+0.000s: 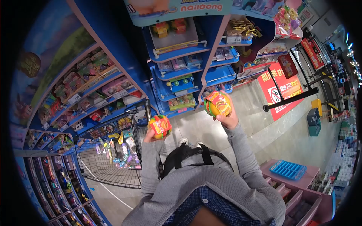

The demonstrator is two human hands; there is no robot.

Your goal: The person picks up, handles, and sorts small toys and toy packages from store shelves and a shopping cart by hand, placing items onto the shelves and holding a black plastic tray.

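Observation:
My left hand (151,136) is closed around a hamburger-shaped toy pack (160,125) with a red and orange label and green and red edges. In my right hand (230,117), raised a little higher and farther right, is a similar hamburger-shaped toy pack (218,104) with a yellow, red and green wrapping. Both packs are held apart, in front of the shelves. Similar yellow and red packs (161,30) sit on the upper tray (177,52) of the display straight ahead. The fingers behind each pack are partly hidden.
A black wire shopping cart (109,171) with several colourful items stands at my left. Shelves of small packaged goods (88,81) run along the left. At lower right is a pink stand (271,167) with a blue tray (288,170). A black rail (290,100) crosses near a red floor sign (281,90).

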